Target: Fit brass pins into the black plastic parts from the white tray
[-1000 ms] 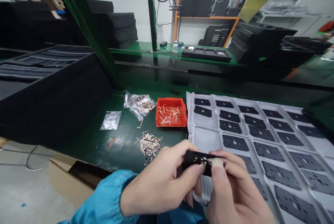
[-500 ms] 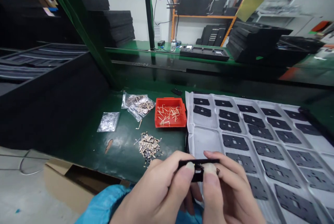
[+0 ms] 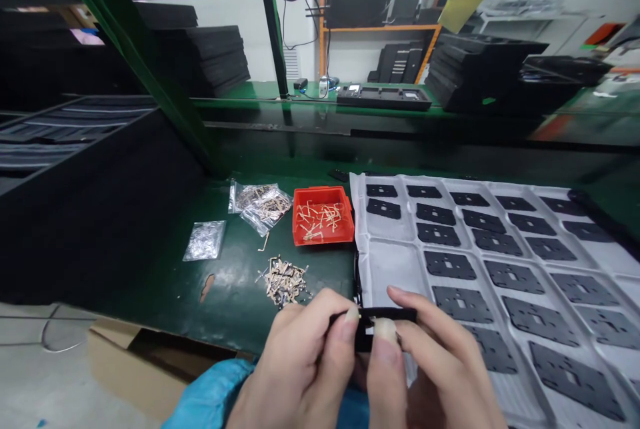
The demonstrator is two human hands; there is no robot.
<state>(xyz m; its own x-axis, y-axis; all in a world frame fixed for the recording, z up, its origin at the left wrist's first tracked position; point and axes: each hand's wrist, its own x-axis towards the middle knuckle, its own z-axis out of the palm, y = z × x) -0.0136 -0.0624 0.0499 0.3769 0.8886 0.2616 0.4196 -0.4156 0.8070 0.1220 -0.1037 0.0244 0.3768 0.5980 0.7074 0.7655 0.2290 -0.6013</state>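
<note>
Working remotely, I had a thin black part (image 3: 363, 344), pale in one small spot, pinched in the grip of left hand (image 3: 305, 356) and right hand (image 3: 437, 359).

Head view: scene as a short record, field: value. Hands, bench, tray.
left hand: grips the black part, thumb on it
right hand: grips the same part, thumb on it
red bin: holds thin pale strips
green bench: loose pile of small parts nearer the wearer than the bin; clear bags left of bin
pale tray: right of bin; black plates in compartments
</note>
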